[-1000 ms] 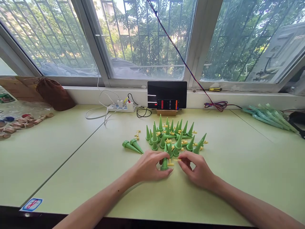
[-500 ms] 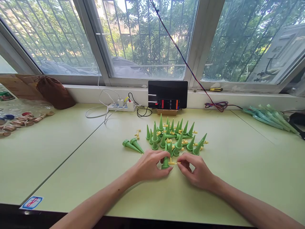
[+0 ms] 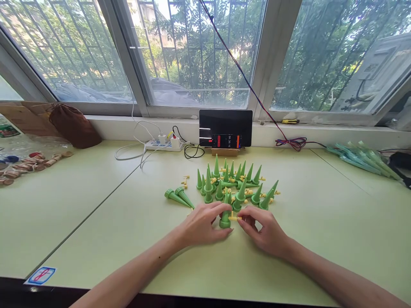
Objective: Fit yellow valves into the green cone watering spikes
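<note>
My left hand (image 3: 205,220) is closed round an upright green plastic spike (image 3: 225,220), thumb in front and fingers behind. A small yellow valve fitting (image 3: 231,217) sticks out of the spike's right side, low down. Pinched between my right thumb and forefinger, a small yellow piece meets the outer end of this fitting; my fingertips hide most of it. My right hand (image 3: 261,226) rests just right of the spike. Behind both hands several green spikes (image 3: 240,194) stand or lie in a cluster, many with yellow fittings. Left of them lie two green spikes (image 3: 180,196).
Loose yellow fittings (image 3: 185,182) lie left of the cluster. Behind stand a phone (image 3: 227,141), a dark tablet (image 3: 224,119) and a power strip (image 3: 163,145) with cables. Wooden toys (image 3: 28,164) and a brown bag (image 3: 72,126) are far left; green plastic packages (image 3: 362,158) lie right.
The yellow piece in my right hand now sits closer against the spike's fitting, and the gap between them has closed. The spike in my left hand has shifted slightly right.
</note>
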A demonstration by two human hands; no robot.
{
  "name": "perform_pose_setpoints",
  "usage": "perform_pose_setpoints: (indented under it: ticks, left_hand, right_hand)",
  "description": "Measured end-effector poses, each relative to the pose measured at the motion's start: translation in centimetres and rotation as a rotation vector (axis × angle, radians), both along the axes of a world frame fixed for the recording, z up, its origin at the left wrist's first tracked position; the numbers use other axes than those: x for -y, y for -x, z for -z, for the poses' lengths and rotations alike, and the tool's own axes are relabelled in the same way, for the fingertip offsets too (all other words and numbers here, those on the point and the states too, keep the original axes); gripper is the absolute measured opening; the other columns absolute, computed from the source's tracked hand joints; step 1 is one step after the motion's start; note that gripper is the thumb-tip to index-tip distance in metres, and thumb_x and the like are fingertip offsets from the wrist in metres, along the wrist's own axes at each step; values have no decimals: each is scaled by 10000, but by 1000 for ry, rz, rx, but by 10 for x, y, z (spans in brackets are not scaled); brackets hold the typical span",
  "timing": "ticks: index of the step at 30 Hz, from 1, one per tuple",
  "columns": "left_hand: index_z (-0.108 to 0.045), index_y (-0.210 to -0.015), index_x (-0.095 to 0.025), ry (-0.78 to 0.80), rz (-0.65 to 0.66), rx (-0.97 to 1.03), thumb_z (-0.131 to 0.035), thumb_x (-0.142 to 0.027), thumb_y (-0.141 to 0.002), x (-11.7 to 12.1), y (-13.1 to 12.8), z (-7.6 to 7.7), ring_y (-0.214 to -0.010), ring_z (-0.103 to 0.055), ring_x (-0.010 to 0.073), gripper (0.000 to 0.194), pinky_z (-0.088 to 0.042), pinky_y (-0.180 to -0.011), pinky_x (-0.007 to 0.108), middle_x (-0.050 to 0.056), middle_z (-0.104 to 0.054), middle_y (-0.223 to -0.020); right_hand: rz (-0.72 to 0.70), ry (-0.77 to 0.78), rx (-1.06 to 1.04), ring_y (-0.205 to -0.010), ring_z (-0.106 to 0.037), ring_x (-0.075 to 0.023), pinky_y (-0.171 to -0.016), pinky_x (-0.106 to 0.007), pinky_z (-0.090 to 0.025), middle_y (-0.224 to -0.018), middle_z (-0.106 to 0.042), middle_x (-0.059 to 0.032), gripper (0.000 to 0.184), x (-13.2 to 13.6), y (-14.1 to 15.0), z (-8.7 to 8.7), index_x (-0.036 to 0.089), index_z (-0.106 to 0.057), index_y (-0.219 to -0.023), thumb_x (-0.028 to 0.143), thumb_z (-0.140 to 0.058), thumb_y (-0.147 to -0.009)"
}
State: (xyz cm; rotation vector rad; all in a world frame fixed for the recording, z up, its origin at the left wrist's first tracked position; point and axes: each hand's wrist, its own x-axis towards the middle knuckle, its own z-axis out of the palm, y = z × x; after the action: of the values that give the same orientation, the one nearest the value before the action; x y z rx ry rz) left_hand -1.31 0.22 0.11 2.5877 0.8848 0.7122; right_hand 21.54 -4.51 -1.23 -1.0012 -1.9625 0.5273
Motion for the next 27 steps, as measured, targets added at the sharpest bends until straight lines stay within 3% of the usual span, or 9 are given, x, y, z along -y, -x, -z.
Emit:
perform_pose_setpoints:
  ticks: [21, 27]
  left_hand:
    - [-653, -1188, -202, 36, 6, -2, -695, -285, -809, 0, 0, 3, -569, -498, 99, 391, -412, -591, 247, -14, -668, -835]
    - [-652, -1211, -219, 123, -20, 4, -716, -283, -791, 0, 0, 5, -566, -502, 88, 430, -426, -597, 231, -29, -680, -845]
  right_hand:
    - [10, -41, 15, -594, -587, -150, -545, -264, -495, -832, -698, -57, 198, -3, -1, 5, 193, -691, -1009, 329, -549, -1038]
    - [5, -63, 8, -669, -633, -179, -586, -281, -507, -842, -705, -67, 169, -4, -1, 6, 184, -703, -1013, 283, -567, -1030]
